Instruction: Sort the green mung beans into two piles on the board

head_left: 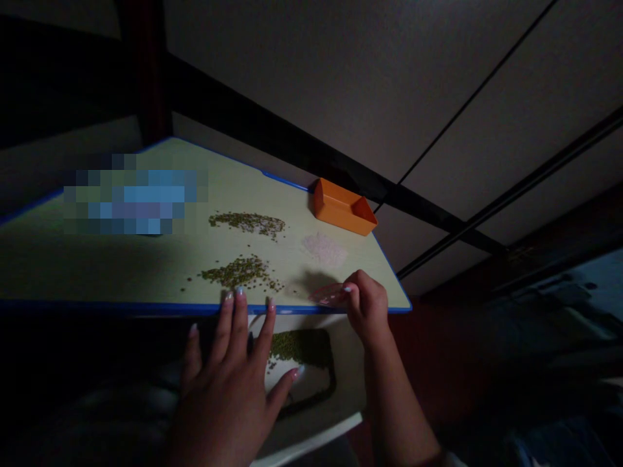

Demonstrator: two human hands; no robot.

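Observation:
My left hand (233, 376) is spread open, its fingertips at the table's blue front edge beside a heap of small green beans (241, 271). Closed at the right corner, my right hand (367, 301) grips a small see-through pinkish plastic piece (328, 295) just over the tabletop; its exact kind is hard to make out in the dim light. Behind the near heap lies a second, flatter spread of green beans (248, 222), and a patch of whitish grains (324, 248) sits to the right. Below the edge, a white container (348, 370) holds more green beans (302, 347), partly covered by my left hand.
An orange rectangular box (343, 211) stands at the table's back right edge. A blurred-out bluish patch (150, 198) covers something at the left of the pale tabletop (195, 155). Light panels with dark strips rise behind the table.

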